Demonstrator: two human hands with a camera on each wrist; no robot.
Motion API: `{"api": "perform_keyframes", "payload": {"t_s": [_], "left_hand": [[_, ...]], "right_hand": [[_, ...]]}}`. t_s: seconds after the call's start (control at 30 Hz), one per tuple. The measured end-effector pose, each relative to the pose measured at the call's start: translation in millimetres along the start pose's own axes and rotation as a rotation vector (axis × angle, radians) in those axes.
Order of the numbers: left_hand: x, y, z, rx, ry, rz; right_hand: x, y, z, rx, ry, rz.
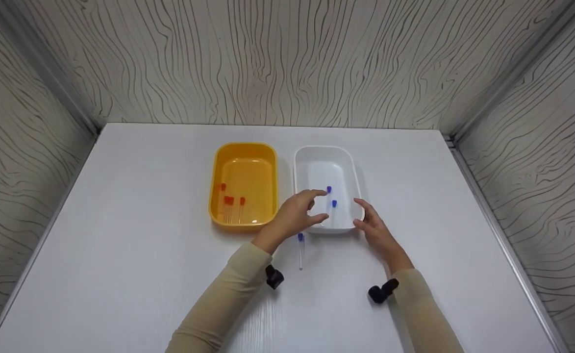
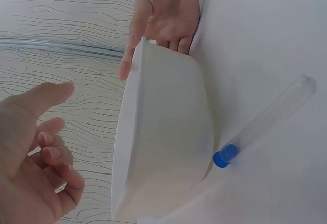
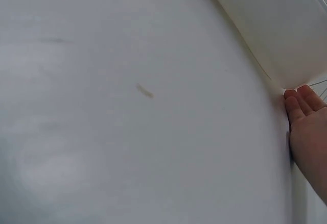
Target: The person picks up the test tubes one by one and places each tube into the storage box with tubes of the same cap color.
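Observation:
A white plastic bin (image 1: 319, 169) stands on the table, with two blue-capped test tubes (image 1: 334, 204) lying inside it. My left hand (image 1: 294, 212) hovers over the bin's front left part, thumb and index finger spread apart, holding nothing. With thumb and fingers, my right hand (image 1: 378, 236) grips the bin's rim at the front right corner; the left wrist view shows the thumb at the rim and the other fingers along the outer wall. Another clear test tube (image 2: 271, 114) with a blue cap lies on the table just in front of the bin.
To the left stands a yellow bin (image 1: 250, 171) holding several red-capped test tubes (image 1: 242, 202). Wood-grain panels (image 1: 267, 63) enclose the white table (image 1: 145, 196) at the back and both sides. A black wrist camera (image 1: 274, 277) sits beside each sleeve.

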State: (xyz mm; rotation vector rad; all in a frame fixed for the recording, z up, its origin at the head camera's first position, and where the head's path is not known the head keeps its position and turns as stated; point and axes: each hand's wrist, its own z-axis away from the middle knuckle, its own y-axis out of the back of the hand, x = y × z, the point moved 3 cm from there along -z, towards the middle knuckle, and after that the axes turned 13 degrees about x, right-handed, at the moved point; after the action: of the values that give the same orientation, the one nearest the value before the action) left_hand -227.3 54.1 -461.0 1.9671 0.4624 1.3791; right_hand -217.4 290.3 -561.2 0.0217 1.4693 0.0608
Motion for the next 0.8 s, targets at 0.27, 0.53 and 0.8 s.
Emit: {"api": "perform_keyframes", "payload": {"t_s": [0.27,0.53,0.8], "left_hand": [[-4.8,-4.6,23.2,-0.068,0.04,0.074],[-16.1,-6.3,40.5,-0.047,-0.021,0.08],[-31.1,-5.5,54.5,-0.016,-0.017,0.106]], "right_hand": [[0.3,1.7,-0.3,0.02,-0.014,0.04],[1.5,2.3,0.3,0.014,-0.016,0.027],[0.9,0.9,-0.4,0.006,-0.007,0.004]]}}
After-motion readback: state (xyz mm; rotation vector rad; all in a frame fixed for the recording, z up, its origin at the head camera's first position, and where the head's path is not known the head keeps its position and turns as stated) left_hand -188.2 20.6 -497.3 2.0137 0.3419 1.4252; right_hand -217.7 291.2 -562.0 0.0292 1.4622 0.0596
